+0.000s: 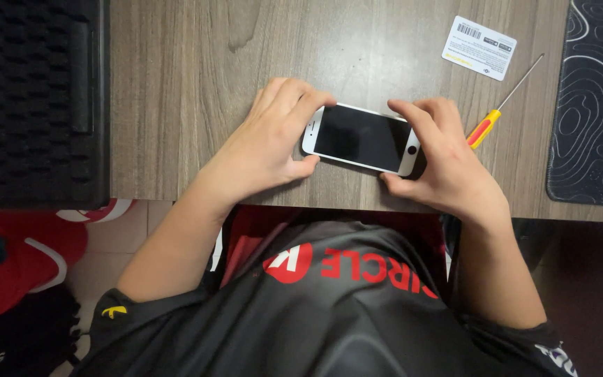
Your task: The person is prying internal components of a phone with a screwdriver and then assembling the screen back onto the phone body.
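Phone (361, 137) flat on table (190, 77), gripped by fingers of left hand (266, 143) & right hand (441, 164).

A white smartphone (361, 137) lies on the wooden desk, its rectangular screen dark. A white printed card (479, 47) rests far right.

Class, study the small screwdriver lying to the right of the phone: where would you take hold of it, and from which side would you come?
Take the screwdriver by its thick yellow-and-red handle, the lower-left end. It lies flat and slanted on the table, thin shaft pointing up-right toward the white card. The right hand sits against the handle's left, so come from above and the right, pinching across the handle.
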